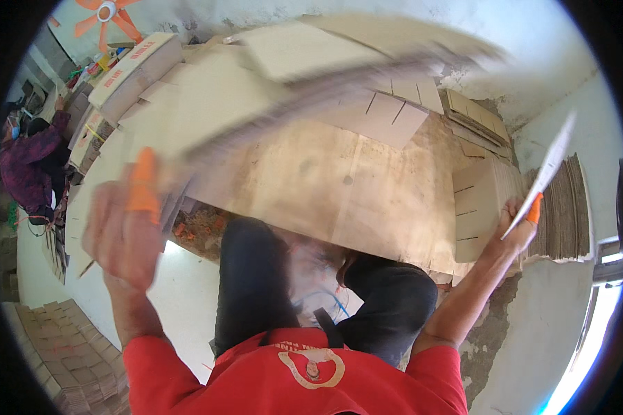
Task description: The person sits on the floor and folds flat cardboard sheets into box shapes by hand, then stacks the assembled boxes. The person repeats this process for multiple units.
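Note:
My right hand (520, 225), an orange cover on one finger, grips a thin cardboard piece (551, 162) seen nearly edge-on and standing up. Beside it is a stack of cardboard pieces (564, 207), with a slotted face toward the board. My left hand (128, 232) is raised at the left and smeared by motion, an orange cover on one finger pointing up. Blurred large cardboard sheets (221, 93) spread behind and right of it. I cannot make out whether that hand holds or only nears them.
Before my knees lies a wooden work board (311, 183). Slotted cardboard sheets (391, 117) lie at its far side, near a smaller stack (476, 117). A long carton (135, 76) and an orange fan (106, 12) are far left. Another person (31, 162) sits left; cardboard piles (66, 346) stand lower left.

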`<control>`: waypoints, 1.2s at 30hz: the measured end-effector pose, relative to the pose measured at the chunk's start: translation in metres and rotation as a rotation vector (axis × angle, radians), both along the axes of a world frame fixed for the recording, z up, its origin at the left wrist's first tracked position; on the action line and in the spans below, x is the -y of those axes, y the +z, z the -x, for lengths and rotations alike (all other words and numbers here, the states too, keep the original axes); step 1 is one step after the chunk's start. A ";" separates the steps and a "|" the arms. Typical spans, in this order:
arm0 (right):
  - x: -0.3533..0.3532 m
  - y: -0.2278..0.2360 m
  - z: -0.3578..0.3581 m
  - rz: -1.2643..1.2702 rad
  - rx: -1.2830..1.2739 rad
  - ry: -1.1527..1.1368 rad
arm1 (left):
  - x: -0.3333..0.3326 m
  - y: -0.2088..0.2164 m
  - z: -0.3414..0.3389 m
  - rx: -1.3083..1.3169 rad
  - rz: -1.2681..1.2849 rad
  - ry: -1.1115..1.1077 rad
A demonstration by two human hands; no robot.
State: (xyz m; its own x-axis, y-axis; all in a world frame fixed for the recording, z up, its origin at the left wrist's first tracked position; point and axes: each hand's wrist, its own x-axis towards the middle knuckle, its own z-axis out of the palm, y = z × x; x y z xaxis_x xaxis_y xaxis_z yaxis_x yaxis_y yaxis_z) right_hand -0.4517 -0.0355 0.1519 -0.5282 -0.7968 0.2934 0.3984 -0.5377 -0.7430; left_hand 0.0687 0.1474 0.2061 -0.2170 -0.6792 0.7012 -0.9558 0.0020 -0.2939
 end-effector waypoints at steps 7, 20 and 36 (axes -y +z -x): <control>0.012 0.006 -0.098 -0.321 -0.067 0.007 | 0.019 -0.056 -0.148 0.206 -0.211 0.455; 0.021 -0.010 -0.087 0.027 -0.636 -0.330 | 0.240 -0.107 0.046 -0.282 -0.087 -0.438; 0.037 -0.060 -0.084 -0.307 -0.512 -0.268 | 0.440 -0.180 0.221 -0.056 -0.349 -0.459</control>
